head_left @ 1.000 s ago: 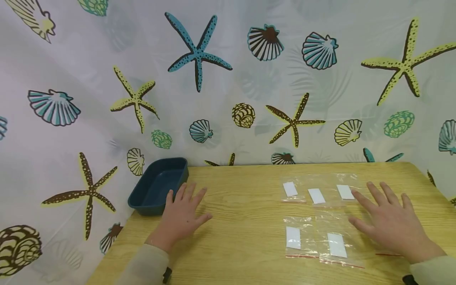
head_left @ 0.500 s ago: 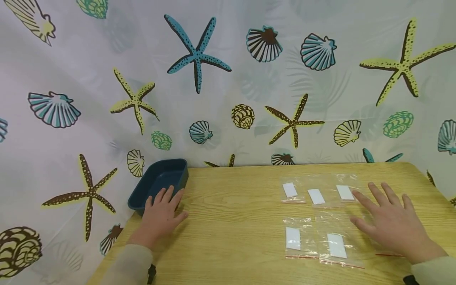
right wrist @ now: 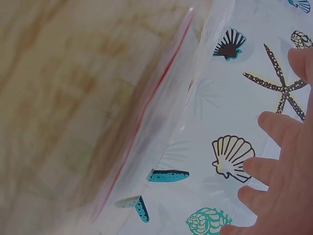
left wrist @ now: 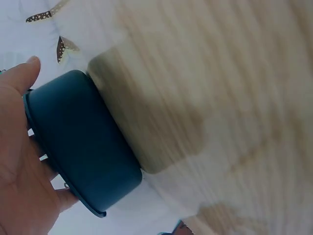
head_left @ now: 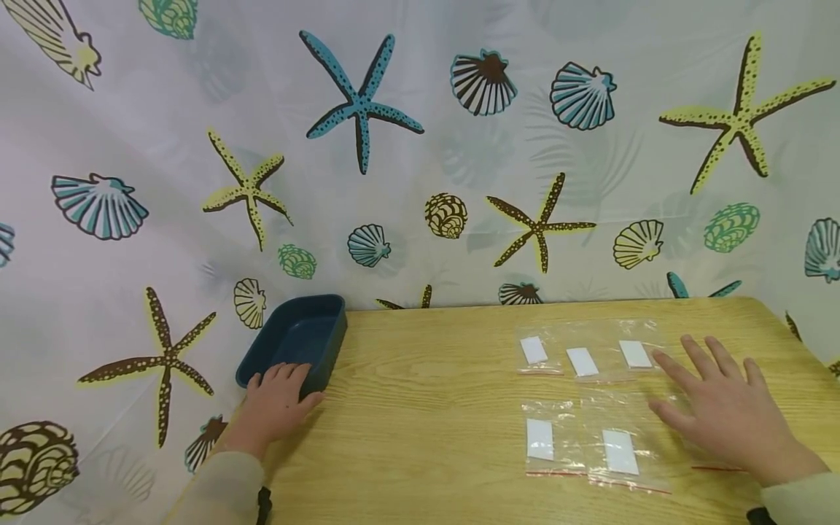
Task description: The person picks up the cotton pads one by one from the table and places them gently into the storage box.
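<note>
At the near rim of a dark blue plastic tub [head_left: 328, 361] is my left hand [head_left: 275, 405], its fingers reaching over the edge and its thumb spread to the right. The left wrist view has the outer wall of the tub [left wrist: 83, 142] close to the palm, with the thumb apart from it. My right hand [head_left: 731, 415] spreads its fingers over the right side of the table, holding nothing. Clear zip bags [head_left: 593, 412] with white rectangles inside lie to its left in two rows. Another bag [right wrist: 161, 112] with a red seal line lies below it, mostly hidden in the head view.
The wooden table [head_left: 420, 415] reaches back to a white curtain [head_left: 420, 153] printed with starfish and shells. This curtain also hangs along the left and right sides. The tub stands at the table's back left corner.
My left hand has moved left and toward me, from beside the tub to its near rim. The right hand has barely shifted, and the bags lie as before.
</note>
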Motion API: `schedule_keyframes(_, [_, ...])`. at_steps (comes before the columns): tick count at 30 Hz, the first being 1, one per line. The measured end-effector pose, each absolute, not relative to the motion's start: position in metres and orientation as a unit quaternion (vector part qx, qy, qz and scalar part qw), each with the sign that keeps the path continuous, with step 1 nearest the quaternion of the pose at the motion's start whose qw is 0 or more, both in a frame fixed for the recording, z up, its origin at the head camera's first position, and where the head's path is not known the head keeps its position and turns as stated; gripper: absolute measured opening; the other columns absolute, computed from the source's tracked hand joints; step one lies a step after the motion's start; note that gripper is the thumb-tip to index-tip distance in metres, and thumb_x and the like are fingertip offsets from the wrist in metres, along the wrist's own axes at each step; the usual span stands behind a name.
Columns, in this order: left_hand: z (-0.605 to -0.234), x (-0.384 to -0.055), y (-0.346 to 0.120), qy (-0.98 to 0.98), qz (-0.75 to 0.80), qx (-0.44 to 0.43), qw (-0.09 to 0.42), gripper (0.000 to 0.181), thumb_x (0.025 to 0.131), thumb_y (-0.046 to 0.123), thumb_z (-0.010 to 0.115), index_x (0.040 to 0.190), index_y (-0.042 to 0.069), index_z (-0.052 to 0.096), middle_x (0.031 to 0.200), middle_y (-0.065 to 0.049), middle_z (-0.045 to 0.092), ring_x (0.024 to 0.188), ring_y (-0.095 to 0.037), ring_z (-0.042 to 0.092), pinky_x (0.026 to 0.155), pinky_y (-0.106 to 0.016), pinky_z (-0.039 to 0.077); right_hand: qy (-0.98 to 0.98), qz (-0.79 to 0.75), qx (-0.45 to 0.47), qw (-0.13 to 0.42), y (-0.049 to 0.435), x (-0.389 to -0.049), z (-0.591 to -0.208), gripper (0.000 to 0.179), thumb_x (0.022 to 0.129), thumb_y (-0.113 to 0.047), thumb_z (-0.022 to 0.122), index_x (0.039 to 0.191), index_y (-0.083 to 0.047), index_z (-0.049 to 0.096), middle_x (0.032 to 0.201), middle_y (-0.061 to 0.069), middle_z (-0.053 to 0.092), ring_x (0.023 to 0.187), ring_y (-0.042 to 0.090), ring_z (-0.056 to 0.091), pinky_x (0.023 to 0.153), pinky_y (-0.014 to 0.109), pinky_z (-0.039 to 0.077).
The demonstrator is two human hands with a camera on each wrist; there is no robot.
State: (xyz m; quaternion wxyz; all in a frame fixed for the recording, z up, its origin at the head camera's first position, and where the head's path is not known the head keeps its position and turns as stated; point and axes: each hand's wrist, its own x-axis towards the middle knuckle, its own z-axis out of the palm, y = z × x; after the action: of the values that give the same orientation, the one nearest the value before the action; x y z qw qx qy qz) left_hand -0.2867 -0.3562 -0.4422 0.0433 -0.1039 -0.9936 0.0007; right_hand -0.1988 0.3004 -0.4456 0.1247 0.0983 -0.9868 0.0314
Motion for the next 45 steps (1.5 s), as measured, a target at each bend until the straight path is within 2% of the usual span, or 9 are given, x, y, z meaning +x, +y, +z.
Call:
schedule_keyframes(9, [-0.442, -0.288, -0.369, -0.994, 0.008, -0.097, 0.044, 0.061, 0.103, 0.045, 0.055, 0.139, -0.004, 0.052, 0.137, -0.026, 0.053, 0.126, -0.047, 0.047, 0.103, -0.073, 0.027, -0.987, 0.040, 0.099, 0.118, 0.298, -0.200, -0.445, 0.078, 0.095, -0.066, 0.054, 0.156, -0.020, 0.038, 0.158, 0.029, 0.028, 0.143, 0.055, 0.018, 0.100, 0.082, 0.014])
schedule_keyframes(15, [-0.440, -0.288, -0.369, -0.993, 0.019, -0.104, 0.048, 0.049, 0.105, 0.038, 0.054, 0.131, -0.004, 0.056, 0.125, -0.022, 0.059, 0.117, -0.044, 0.055, 0.098, -0.071, 0.034, -0.987, 0.042, 0.099, 0.119, 0.298, -0.200, -0.445, 0.078, 0.095, -0.065, 0.054, 0.156, -0.020, 0.037, 0.158, 0.029, 0.027, 0.143, 0.055, 0.017, 0.100, 0.082, 0.013])
schedule_keyframes(19, [-0.441, -0.291, -0.368, -0.992, 0.029, -0.110, 0.053, 0.031, 0.104, 0.030, 0.056, 0.114, 0.001, 0.060, 0.105, -0.015, 0.063, 0.099, -0.039, 0.061, 0.088, -0.067, 0.040, -0.987, 0.039, 0.097, 0.120, 0.299, -0.201, -0.445, 0.078, 0.096, -0.065, 0.054, 0.156, -0.020, 0.036, 0.158, 0.030, 0.026, 0.143, 0.056, 0.016, 0.100, 0.082, 0.013])
schedule_keyframes(22, [-0.442, -0.293, -0.368, -0.992, 0.039, -0.110, 0.048, 0.023, 0.104, 0.028, 0.057, 0.102, 0.006, 0.057, 0.094, -0.010, 0.061, 0.088, -0.035, 0.060, 0.081, -0.064, 0.041, -0.988, 0.039, 0.097, 0.117, 0.299, -0.201, -0.446, 0.078, 0.096, -0.065, 0.054, 0.157, -0.020, 0.036, 0.158, 0.030, 0.025, 0.143, 0.056, 0.016, 0.100, 0.082, 0.013])
schedule_keyframes(31, [-0.442, -0.292, -0.365, -0.991, 0.021, -0.129, 0.030, 0.021, 0.104, 0.026, 0.057, 0.092, 0.010, 0.052, 0.082, -0.004, 0.055, 0.077, -0.029, 0.058, 0.067, -0.053, 0.042, -0.986, 0.036, 0.104, 0.126, 0.297, -0.201, -0.446, 0.078, 0.095, -0.066, 0.054, 0.156, -0.021, 0.037, 0.158, 0.029, 0.027, 0.143, 0.055, 0.017, 0.100, 0.082, 0.015])
schedule_keyframes(35, [-0.438, -0.289, -0.357, -0.991, 0.007, -0.130, 0.010, 0.020, 0.105, 0.025, 0.056, 0.093, 0.010, 0.052, 0.080, -0.003, 0.054, 0.075, -0.027, 0.056, 0.067, -0.052, 0.042, -0.986, 0.038, 0.105, 0.127, 0.296, -0.201, -0.445, 0.079, 0.094, -0.066, 0.055, 0.156, -0.020, 0.037, 0.158, 0.028, 0.028, 0.143, 0.055, 0.018, 0.100, 0.082, 0.015])
schedule_keyframes(45, [-0.439, -0.285, -0.340, -0.988, 0.016, -0.149, 0.020, 0.021, 0.103, 0.022, 0.060, 0.088, 0.011, 0.050, 0.077, -0.002, 0.052, 0.071, -0.026, 0.056, 0.061, -0.046, 0.041, -0.985, 0.037, 0.107, 0.131, 0.296, -0.201, -0.445, 0.078, 0.095, -0.064, 0.057, 0.155, -0.019, 0.038, 0.157, 0.028, 0.028, 0.143, 0.054, 0.018, 0.100, 0.082, 0.016])
